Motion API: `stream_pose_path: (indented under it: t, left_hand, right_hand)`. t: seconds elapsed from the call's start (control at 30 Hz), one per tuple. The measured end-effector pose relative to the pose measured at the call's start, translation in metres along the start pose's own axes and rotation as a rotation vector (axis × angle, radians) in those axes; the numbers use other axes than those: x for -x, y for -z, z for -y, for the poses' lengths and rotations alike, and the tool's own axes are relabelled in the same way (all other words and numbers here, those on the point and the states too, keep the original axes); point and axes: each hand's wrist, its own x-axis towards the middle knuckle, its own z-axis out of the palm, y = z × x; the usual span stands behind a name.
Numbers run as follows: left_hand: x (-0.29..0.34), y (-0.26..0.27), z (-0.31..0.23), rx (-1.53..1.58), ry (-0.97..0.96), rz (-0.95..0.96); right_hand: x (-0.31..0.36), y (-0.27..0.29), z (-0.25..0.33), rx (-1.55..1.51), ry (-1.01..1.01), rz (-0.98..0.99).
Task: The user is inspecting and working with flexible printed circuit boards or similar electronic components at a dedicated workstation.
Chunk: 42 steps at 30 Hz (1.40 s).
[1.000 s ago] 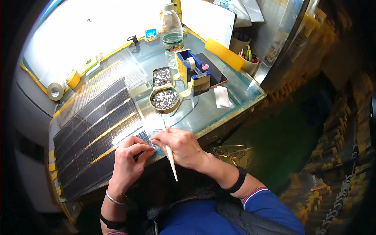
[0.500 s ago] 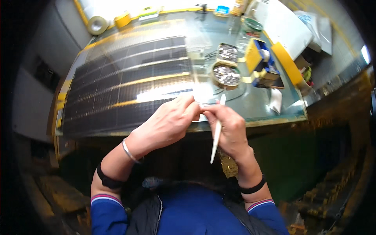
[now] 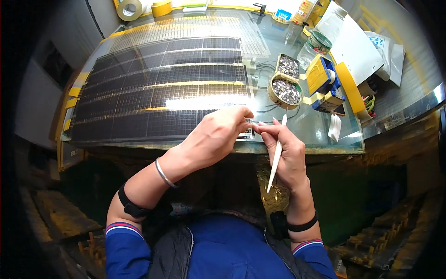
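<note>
My right hand (image 3: 289,153) is closed around a slim white tapered stick (image 3: 274,167), thin end pointing toward me and the other end beyond the fingers. Its thumb and forefinger tips meet the fingertips of my left hand (image 3: 222,132), which are drawn together in a pinch. Whatever is between the fingertips is too small to make out. Both hands are above the near edge of the glass-topped table, just right of a dark gridded panel (image 3: 158,93) with pale strips across it. Beyond my right hand stands an oval tin (image 3: 286,93) of small shiny pieces.
A second tin (image 3: 288,66) of similar pieces adjoins the first. To their right are a blue and yellow tape dispenser (image 3: 320,81), a clear jar (image 3: 316,46) and a folded white paper (image 3: 334,128). Tape rolls (image 3: 130,9) stand at the far left. Thin cables lie near the tins.
Both hands have shifted slightly right in the picture, and the view itself has moved and sharpened. The fingertips remain together and the white stick stays in my right hand.
</note>
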Motion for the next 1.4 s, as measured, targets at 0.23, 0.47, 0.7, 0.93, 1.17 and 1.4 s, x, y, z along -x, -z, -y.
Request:
stream_pose_path:
  t: [0.23,0.47,0.7,0.93,1.17,1.4]
  left_hand:
    - [0.025,0.01,-0.004,-0.069,-0.206,0.004]
    - [0.029,0.003,-0.005,-0.214,-0.269,-0.072]
    - [0.029,0.0,-0.004,-0.226,-0.252,-0.096]
    - [0.028,-0.001,-0.002,-0.233,-0.244,-0.129]
    - [0.027,-0.001,-0.002,-0.224,-0.251,-0.128]
    - [0.027,-0.001,-0.002,-0.203,-0.228,-0.108]
  right_hand:
    - [0.004,0.001,0.009,-0.018,-0.004,0.01]
    - [0.0,-0.007,0.022,0.248,0.119,0.005]
    - [-0.002,-0.008,0.025,0.269,0.088,-0.008]
    - [-0.002,-0.012,0.023,0.233,0.055,0.022]
    - [0.008,-0.02,0.019,0.142,-0.031,-0.08]
    - [0.012,-0.024,0.014,0.054,-0.07,-0.174]
